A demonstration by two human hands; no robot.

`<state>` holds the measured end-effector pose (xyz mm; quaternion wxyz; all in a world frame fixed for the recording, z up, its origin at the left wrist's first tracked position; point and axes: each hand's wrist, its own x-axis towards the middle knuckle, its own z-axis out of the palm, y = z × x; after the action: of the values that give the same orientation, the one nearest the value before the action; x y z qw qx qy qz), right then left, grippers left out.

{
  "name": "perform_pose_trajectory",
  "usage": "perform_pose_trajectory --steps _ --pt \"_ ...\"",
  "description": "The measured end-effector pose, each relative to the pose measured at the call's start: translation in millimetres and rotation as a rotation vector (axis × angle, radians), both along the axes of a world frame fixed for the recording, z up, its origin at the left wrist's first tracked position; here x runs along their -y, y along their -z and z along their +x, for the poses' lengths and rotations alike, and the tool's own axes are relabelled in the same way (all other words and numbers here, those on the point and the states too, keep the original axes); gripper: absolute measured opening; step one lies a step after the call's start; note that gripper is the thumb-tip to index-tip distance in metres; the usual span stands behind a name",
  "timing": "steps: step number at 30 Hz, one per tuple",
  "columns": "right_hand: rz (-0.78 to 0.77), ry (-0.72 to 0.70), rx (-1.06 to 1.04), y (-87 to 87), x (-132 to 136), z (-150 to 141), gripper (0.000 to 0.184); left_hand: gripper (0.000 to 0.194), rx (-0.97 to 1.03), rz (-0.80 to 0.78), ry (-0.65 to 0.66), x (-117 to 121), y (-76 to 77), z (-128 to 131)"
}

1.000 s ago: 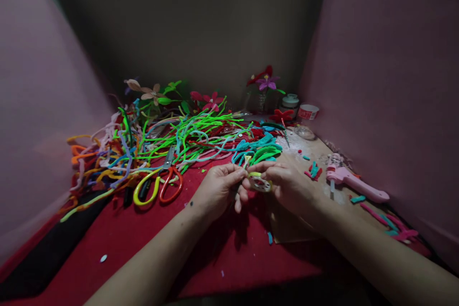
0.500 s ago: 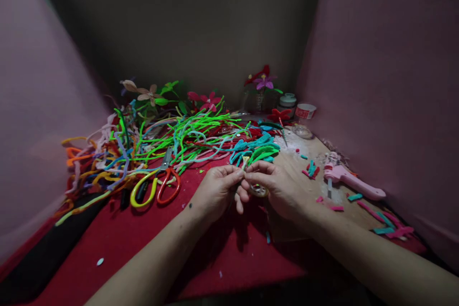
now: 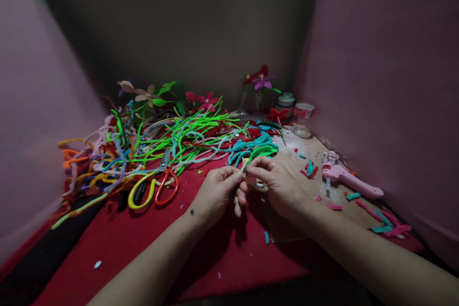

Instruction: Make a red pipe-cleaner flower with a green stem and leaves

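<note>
My left hand (image 3: 217, 192) and my right hand (image 3: 278, 182) meet above the red cloth (image 3: 150, 239), fingertips pinched together on a small pale yellow craft piece (image 3: 245, 161) that pokes up between them. My right hand also holds a small tape roll (image 3: 258, 185), mostly hidden under its fingers. Just behind the hands lie teal and green pipe cleaner loops (image 3: 256, 148).
A big tangle of coloured pipe cleaners (image 3: 143, 146) fills the left and middle. Scissors (image 3: 154, 184) with yellow and orange handles lie left of my hands. A pink glue gun (image 3: 346, 179) and cut scraps rest on a board (image 3: 315, 186) at right. Finished flowers (image 3: 263, 81) and jars stand at the back.
My right hand turned over the tape roll, which is now mostly covered. Both hands shifted slightly up and left, and the pinch on the small piece stays.
</note>
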<state>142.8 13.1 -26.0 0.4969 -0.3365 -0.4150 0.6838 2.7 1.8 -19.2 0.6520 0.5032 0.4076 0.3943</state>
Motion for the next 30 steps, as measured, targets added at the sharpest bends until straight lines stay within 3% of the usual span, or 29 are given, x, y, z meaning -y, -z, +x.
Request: perform_pose_trajectory --steps 15,23,30 --pt "-0.057 0.049 -0.051 5.1 4.0 -3.8 0.021 0.024 0.023 -0.017 -0.018 3.2 0.0 4.5" --pt "-0.002 0.041 -0.148 6.1 3.4 -5.6 0.015 0.026 0.037 -0.043 -0.010 5.5 -3.6 7.1" --pt "0.031 0.103 -0.178 5.1 5.6 -6.4 0.010 0.024 -0.042 0.044 -0.129 9.7 -6.9 13.6"
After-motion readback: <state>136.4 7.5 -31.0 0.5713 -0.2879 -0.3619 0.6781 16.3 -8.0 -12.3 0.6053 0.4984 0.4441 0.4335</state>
